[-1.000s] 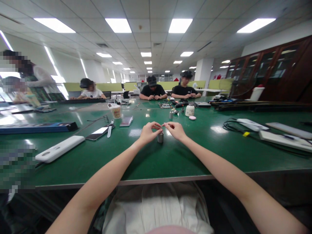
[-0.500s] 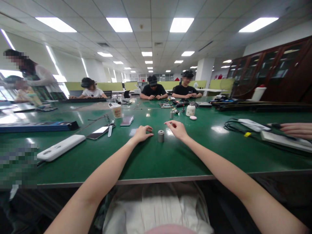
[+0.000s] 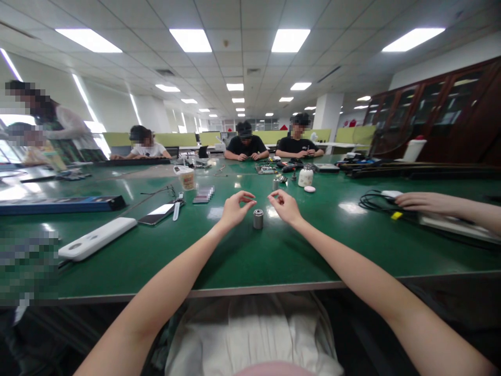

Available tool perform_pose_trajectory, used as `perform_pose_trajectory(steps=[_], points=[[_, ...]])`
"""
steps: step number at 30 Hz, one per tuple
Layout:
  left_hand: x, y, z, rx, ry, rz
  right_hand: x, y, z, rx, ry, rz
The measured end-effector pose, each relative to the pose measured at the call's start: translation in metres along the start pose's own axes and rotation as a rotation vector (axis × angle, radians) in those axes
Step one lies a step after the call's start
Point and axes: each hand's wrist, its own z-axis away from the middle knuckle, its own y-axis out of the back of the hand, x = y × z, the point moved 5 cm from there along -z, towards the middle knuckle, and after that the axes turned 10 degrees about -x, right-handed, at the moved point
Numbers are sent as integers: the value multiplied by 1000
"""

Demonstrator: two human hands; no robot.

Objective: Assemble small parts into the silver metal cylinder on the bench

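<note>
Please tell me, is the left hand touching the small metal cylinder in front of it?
Apart. The head view shows green table between the fingertips of the left hand and the metal cylinder.

Lit ceiling panels (image 3: 290, 40) at 12. Wood cabinets (image 3: 446, 107) at 2. Pale blinds (image 3: 50, 68), 10.

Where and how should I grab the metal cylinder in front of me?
I'd grip the cylinder around its side wall, just below the top edge, fingers coming in from left and right. It stands upright on the table, and its round wall looks unobstructed on both sides.
</note>
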Motion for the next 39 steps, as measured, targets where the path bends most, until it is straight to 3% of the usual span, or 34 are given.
perform_pose_trajectory(steps=[9,13,17,21,28,33,39], points=[[13,-13,5,-151,-94,-121,2,-1,0,-26,-2,17],[18,-8,4,-32,-129,-146,2,-4,1,-79,6,-13],[17,0,4,120,-91,-157,-4,-14,4,-215,65,-6],[15,1,4,109,-51,-165,-8,-21,5,-276,95,61],[25,6,7,146,-53,-216,-11,-23,-3,-240,111,33],[28,8,8,142,-62,-215,14,-11,-11,-166,5,95],[29,7,8,140,-84,-224,57,-9,-9,-346,-160,394]])
